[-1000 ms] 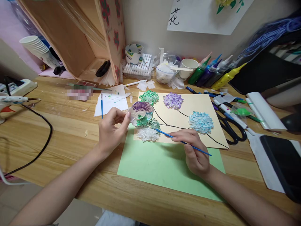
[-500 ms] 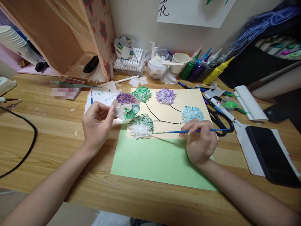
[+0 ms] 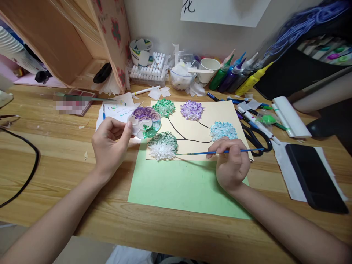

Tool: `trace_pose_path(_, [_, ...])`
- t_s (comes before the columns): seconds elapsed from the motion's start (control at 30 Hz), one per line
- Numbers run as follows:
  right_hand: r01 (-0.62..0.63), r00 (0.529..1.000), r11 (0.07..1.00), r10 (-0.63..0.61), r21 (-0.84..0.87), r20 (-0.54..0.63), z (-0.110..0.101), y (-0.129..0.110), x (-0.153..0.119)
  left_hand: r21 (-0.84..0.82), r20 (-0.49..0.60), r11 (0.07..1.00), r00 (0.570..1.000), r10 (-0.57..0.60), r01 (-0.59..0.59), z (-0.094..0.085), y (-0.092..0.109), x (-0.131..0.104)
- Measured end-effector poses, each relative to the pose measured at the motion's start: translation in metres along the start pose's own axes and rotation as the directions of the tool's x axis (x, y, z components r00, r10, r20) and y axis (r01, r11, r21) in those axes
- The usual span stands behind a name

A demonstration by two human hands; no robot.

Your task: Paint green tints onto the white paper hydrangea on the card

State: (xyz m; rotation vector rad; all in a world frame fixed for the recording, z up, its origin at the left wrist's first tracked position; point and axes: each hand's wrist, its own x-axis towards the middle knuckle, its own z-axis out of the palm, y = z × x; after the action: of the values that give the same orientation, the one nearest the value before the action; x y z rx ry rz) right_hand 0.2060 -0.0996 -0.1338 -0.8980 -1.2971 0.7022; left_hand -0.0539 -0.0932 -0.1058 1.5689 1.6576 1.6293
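Observation:
Between thumb and fingers, my left hand (image 3: 111, 143) pinches a small flower-shaped paint palette (image 3: 145, 123) smeared with purple and green. My right hand (image 3: 232, 161) is closed round a thin blue paintbrush (image 3: 202, 152), its tip at the right edge of a ruffled paper flower (image 3: 162, 146), green above and white below. That flower is on a cream sheet (image 3: 192, 128) with drawn black stems, along with a green flower (image 3: 164, 108), a purple flower (image 3: 192, 110) and a light-blue flower (image 3: 223, 130). Under the cream sheet lies green paper (image 3: 181, 187).
Black scissors (image 3: 258, 141) and scattered pens lie right of the sheet, near a black phone (image 3: 315, 178) on white tissue. Squeeze bottles (image 3: 222, 75), a paper cup (image 3: 207, 69) and a marker box (image 3: 150, 69) line the wall. A black cable (image 3: 34, 161) curves at left.
The whole view has shifted slightly, so things sit a little further left and up. Both hands keep their grips, and the brush tip stays by the green-and-white flower.

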Motion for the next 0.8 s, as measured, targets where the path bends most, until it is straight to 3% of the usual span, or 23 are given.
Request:
trace_pose_path(0.47, [-0.022,0.999,1.000,0.022,0.015,0.033,0.0004,0.0003,-0.0002,0.039,-0.005,0.999,1.000,0.003,-0.002,0.0006,0.0006,-0.0001])
trace_pose_path(0.63, [0.015,1.000,1.000,-0.015,0.021,-0.007,0.0005,0.0001,-0.0004,0.052,-0.004,0.999,1.000,0.006,-0.005,0.0007,0.0013,-0.0003])
trace_pose_path(0.8, [-0.046,0.998,0.999,0.045,0.008,0.043,0.0002,-0.0010,-0.0007,0.018,-0.009,1.000,1.000,0.010,-0.010,0.0011,0.0024,-0.0004])
